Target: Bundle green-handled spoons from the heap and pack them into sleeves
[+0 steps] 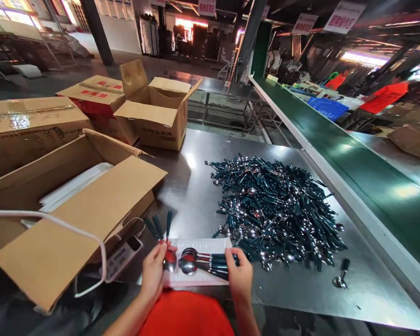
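My left hand is closed around a few spoons. Their dark green handles fan up past the fingers and their shiny bowls point toward me. In my right hand the handle ends of several more spoons are gripped, bowls pointing left. This bunch lies over a flat white stack of sheets or bags at the table's front edge; which of the two I cannot tell. A large heap of spoons with the same dark handles spreads over the metal table to the right.
At the left stands an open carton with white sheets inside; a power bank with a cable lies beside it. Another open carton stands behind. One loose spoon lies at right. A green conveyor belt runs along the right side.
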`<state>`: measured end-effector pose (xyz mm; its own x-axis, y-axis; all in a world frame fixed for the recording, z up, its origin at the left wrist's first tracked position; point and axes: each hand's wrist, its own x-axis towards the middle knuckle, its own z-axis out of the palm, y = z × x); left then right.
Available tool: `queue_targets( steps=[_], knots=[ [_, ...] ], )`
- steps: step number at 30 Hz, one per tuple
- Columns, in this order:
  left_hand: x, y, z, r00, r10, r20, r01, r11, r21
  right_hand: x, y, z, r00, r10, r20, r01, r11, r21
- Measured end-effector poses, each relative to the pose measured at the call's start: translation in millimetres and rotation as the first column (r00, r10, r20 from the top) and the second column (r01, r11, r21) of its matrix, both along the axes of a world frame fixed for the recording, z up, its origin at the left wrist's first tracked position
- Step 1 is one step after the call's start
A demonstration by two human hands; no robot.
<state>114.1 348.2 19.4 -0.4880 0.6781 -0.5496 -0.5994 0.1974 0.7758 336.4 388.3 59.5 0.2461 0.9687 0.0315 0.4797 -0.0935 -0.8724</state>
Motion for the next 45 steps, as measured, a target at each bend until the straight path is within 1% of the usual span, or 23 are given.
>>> queue_targets(
  steps=[2,3,5,7,9,11,13,15,17,18,19,20,22,23,24,25,28,32,34,37,40,43,45],
  knots=[
    [-5,10,0.8,0.999,-0.017,-0.050,0.019,0.999,0.039,23,-3,-8,0.991,-0.134,-0.026,0.133,0.990,-0.049],
    [-6,16,0.7,0.997,-0.071,-0.044,0.073,0.996,0.044,35,-6,-12,0.977,-0.206,-0.048,0.201,0.976,-0.087],
    [-5,31,0.0,0.970,-0.241,-0.011,0.241,0.970,0.015,56,-13,-19,0.934,-0.341,-0.108,0.320,0.931,-0.174],
    [5,50,-0.2,0.915,-0.402,0.012,0.403,0.915,-0.027,72,-23,-24,0.884,-0.428,-0.185,0.381,0.892,-0.244],
    [21,75,2.0,0.856,-0.516,0.028,0.517,0.855,-0.032,80,-33,-26,0.841,-0.475,-0.258,0.401,0.868,-0.293],
    [37,103,7.0,0.802,-0.597,0.036,0.598,0.802,-0.011,83,-40,-26,0.821,-0.498,-0.281,0.412,0.856,-0.312],
    [47,126,13.5,0.785,-0.620,0.023,0.620,0.785,-0.007,82,-43,-26,0.826,-0.489,-0.281,0.408,0.862,-0.302],
    [49,135,19.1,0.797,-0.604,-0.017,0.603,0.797,-0.025,78,-43,-26,0.831,-0.473,-0.293,0.393,0.872,-0.293],
    [44,126,22.3,0.792,-0.609,-0.044,0.608,0.793,-0.040,72,-41,-24,0.820,-0.468,-0.330,0.374,0.874,-0.311],
    [41,115,22.8,0.773,-0.633,-0.035,0.632,0.774,-0.044,68,-40,-22,0.810,-0.472,-0.347,0.369,0.872,-0.323],
    [39,102,22.6,0.744,-0.668,-0.010,0.667,0.744,-0.045,64,-38,-21,0.804,-0.474,-0.359,0.366,0.871,-0.328],
    [38,87,21.8,0.699,-0.713,0.046,0.715,0.698,-0.037,60,-37,-19,0.810,-0.466,-0.357,0.360,0.875,-0.323],
    [39,57,19.1,0.563,-0.790,0.240,0.813,0.582,0.006,50,-33,-15,0.852,-0.421,-0.311,0.342,0.897,-0.280],
    [41,45,17.3,0.506,-0.797,0.329,0.840,0.542,0.023,45,-32,-14,0.877,-0.393,-0.275,0.328,0.910,-0.254],
    [44,35,15.4,0.482,-0.788,0.383,0.848,0.530,0.023,40,-31,-13,0.902,-0.360,-0.239,0.307,0.923,-0.231],
    [46,27,13.2,0.492,-0.772,0.403,0.842,0.540,0.007,35,-30,-12,0.924,-0.322,-0.209,0.278,0.937,-0.213],
    [48,18,6.3,0.622,-0.717,0.317,0.770,0.632,-0.081,23,-28,-13,0.967,-0.207,-0.150,0.177,0.965,-0.192],
    [34,17,-1.6,0.695,-0.649,0.309,0.704,0.702,-0.110,9,-27,-20,0.990,-0.073,-0.118,0.052,0.984,-0.172],
    [27,16,-3.3,0.715,-0.612,0.339,0.681,0.718,-0.140,2,-26,-24,0.995,-0.038,-0.097,0.023,0.988,-0.154],
    [25,12,-2.5,0.714,-0.589,0.379,0.678,0.717,-0.164,-7,-26,-28,0.997,-0.020,-0.078,0.008,0.989,-0.147],
    [27,10,-0.9,0.755,-0.592,0.281,0.646,0.745,-0.165,-13,-26,-29,0.995,0.006,-0.103,-0.021,0.988,-0.150],
    [28,10,-1.5,0.813,-0.562,0.153,0.583,0.790,-0.192,-17,-26,-28,0.989,0.032,-0.148,-0.055,0.986,-0.155],
    [28,11,-2.4,0.833,-0.547,0.088,0.552,0.806,-0.213,-19,-26,-28,0.982,0.048,-0.184,-0.079,0.983,-0.164]
  ],
)
